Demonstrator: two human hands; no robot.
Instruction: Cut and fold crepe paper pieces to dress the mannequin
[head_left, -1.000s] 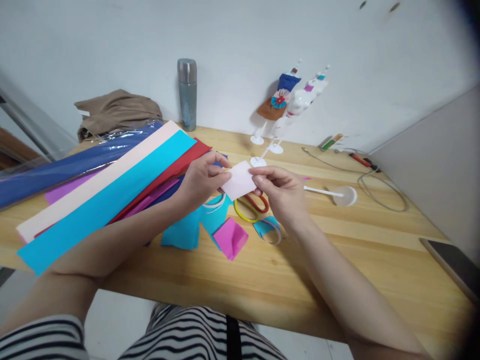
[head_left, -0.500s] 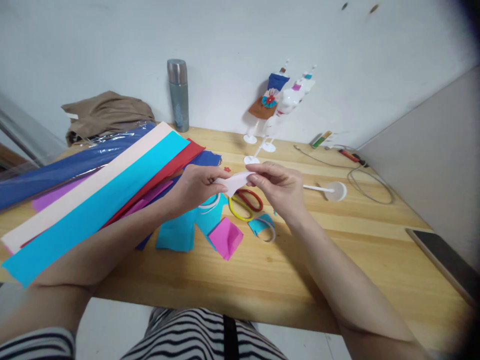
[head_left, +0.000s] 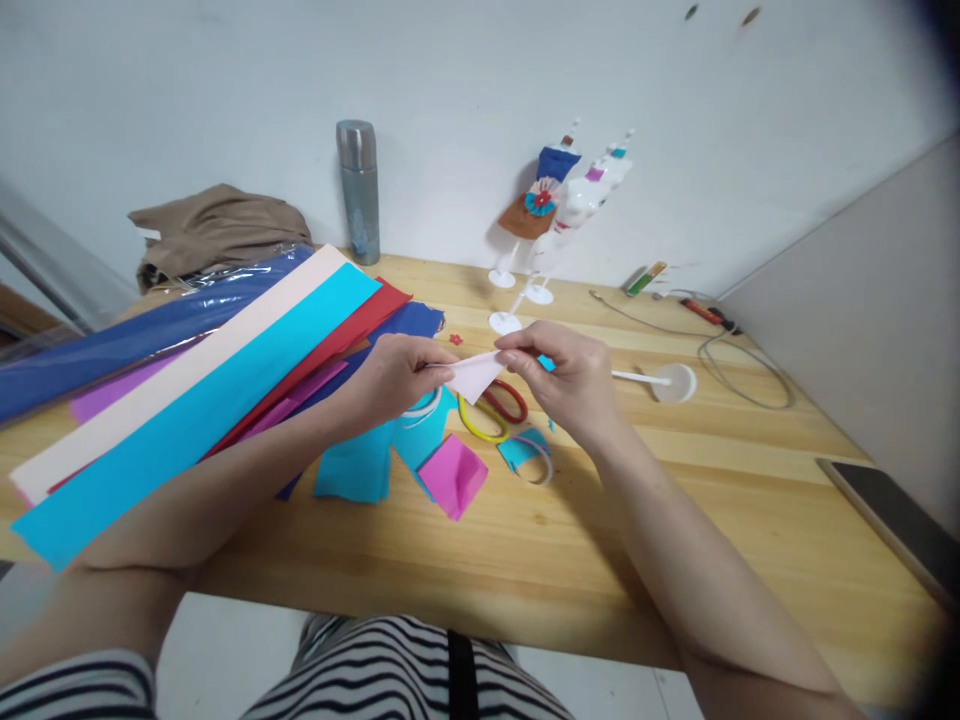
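The left hand (head_left: 394, 378) and right hand (head_left: 576, 375) hide the pinched ends of the pale piece (head_left: 475, 378) from me. Right of the grip, a white rod (head_left: 639, 377) disappears behind the right hand; far left, the blue bundle (head_left: 127, 348) is cut off.

Scissors (head_left: 486, 438), coloured strips (head_left: 202, 400) and little mannequins (head_left: 526, 217) suggest a craft workspace.
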